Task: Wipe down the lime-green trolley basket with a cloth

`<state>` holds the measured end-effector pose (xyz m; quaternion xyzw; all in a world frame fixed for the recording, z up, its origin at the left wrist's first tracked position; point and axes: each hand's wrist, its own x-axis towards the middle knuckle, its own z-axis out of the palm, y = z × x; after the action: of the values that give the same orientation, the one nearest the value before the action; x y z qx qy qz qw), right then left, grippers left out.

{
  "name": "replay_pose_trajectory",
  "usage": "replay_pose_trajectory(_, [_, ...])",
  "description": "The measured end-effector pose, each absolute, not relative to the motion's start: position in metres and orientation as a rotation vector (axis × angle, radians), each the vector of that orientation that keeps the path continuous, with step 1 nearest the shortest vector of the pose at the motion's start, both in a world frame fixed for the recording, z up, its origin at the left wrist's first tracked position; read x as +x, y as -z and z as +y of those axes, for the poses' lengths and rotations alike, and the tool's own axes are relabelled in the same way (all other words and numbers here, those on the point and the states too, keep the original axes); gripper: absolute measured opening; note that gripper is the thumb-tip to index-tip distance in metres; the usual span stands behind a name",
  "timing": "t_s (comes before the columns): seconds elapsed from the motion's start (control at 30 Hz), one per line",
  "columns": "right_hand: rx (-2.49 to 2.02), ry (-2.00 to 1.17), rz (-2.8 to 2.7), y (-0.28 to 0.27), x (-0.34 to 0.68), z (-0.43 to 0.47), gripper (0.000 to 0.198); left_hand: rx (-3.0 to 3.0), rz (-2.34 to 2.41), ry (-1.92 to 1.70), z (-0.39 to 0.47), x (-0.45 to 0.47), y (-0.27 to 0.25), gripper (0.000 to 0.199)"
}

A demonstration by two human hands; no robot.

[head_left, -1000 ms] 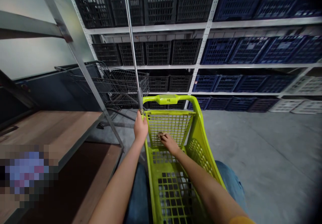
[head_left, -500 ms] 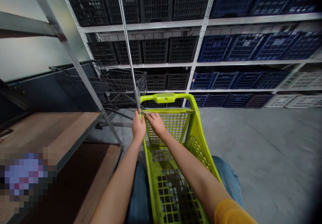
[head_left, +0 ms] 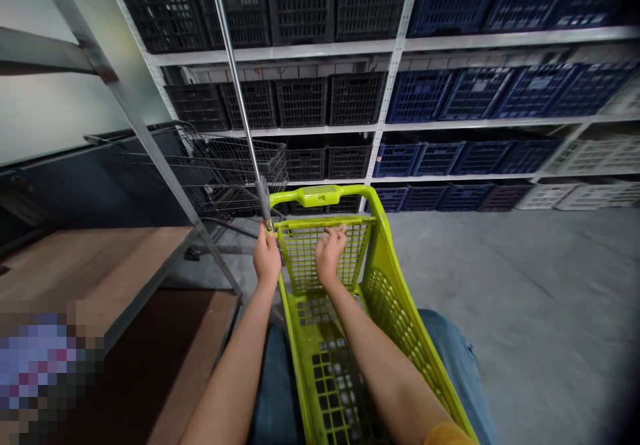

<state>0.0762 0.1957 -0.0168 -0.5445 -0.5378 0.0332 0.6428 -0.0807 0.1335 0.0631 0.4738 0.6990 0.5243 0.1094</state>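
Observation:
A lime-green plastic shopping cart stands before me, its basket between my legs. At its left rear corner a slim metal pole rises, with a grey clamp at its foot. My left hand is closed round the clamp's lower end beside the cart's rim; its fingertips are partly hidden. Over the basket, in front of the cart's rear mesh panel, is my right hand, apart from the pole. Its fingers are curled together, and whether something small is in them I cannot make out.
A metal-framed rack with wooden shelves is close on the left. Behind it stands a dark wire shopping cart. White shelving holds black crates, blue crates and white crates. Grey concrete floor extends right.
My right hand has left the clamp and moved right over the basket, its fingers curling. My left hand stays at the clamp. The whole view has shifted slightly left.

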Motion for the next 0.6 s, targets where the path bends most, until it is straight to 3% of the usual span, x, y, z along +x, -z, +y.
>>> replay_pose_trajectory(0.23, [-1.051,-0.102,-1.732,0.016,0.025,0.191,0.058,1.379,2.036,-1.556,0.132,-0.085,-0.063,0.051])
replay_pose_trajectory(0.47, [-1.182,0.034,-1.429,0.009,0.087,0.188,0.026,1.362,2.029,-1.571,0.129,-0.084,-0.065,0.051])
replay_pose_trajectory(0.6, [-1.327,0.029,-1.283,0.01,0.101,0.184,0.019,1.362,2.034,-1.553,0.129,-0.083,-0.065,0.051])
